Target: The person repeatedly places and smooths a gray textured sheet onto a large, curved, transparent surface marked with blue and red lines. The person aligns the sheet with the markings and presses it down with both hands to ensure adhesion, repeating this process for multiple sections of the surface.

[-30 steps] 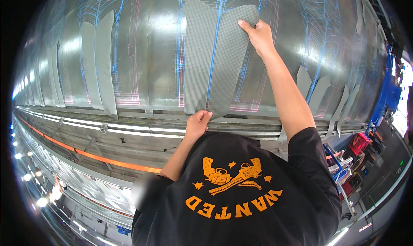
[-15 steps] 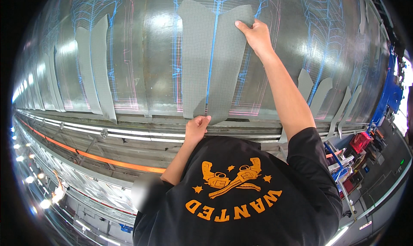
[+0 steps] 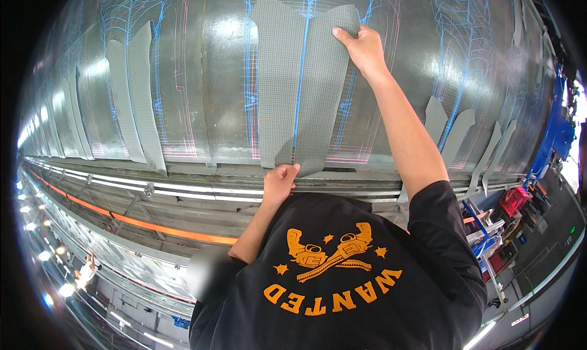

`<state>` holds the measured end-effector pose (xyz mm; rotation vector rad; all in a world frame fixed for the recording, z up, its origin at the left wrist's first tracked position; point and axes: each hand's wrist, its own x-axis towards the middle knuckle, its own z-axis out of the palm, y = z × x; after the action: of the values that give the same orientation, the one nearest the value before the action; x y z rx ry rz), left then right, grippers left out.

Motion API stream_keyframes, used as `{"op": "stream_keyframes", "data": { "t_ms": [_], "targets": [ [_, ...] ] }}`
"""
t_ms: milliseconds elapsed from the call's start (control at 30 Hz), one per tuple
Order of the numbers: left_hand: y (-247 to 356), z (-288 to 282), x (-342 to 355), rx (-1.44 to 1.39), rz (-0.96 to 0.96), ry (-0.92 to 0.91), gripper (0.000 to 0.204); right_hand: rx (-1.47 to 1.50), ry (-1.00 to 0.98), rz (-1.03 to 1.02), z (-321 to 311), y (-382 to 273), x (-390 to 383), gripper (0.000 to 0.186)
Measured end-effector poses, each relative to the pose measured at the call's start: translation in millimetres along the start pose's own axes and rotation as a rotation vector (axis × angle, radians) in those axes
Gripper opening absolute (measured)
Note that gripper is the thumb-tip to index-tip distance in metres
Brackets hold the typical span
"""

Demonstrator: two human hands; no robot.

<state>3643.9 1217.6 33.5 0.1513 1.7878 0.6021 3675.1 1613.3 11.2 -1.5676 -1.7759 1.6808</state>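
Note:
Two grey, finely checked fabric panels lie side by side on a long dark printing table (image 3: 226,75). My right hand (image 3: 365,49) pinches the upper right edge of the right fabric panel (image 3: 322,93), thumb on top and fingers beneath. At the table's near edge, my left hand (image 3: 280,182) is closed on the lower left corner of that same panel. The left fabric panel (image 3: 278,81) lies flat, separated from the right one by a narrow gap where a blue line shows. Blue and pink guide lines surround both panels.
More panel pairs lie along the table: a checked pair (image 3: 128,99) to the left and smaller grey pieces (image 3: 455,139) to the right. Metal rails and an orange strip (image 3: 159,229) run along the near side. A red crate (image 3: 513,201) stands at the far right.
Both hands keep their grip on the right panel in nearly the same place. Its upper edge has shifted very slightly to the left.

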Motion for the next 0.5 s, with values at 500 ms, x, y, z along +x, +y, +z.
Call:
{"op": "stream_keyframes", "data": {
  "t_ms": [500],
  "targets": [
    [0.5,0.4,2.2,0.001,-0.045,0.009,0.042,-0.042,0.034,-0.006,0.9,2.0,3.1,0.031]
  ]
}}
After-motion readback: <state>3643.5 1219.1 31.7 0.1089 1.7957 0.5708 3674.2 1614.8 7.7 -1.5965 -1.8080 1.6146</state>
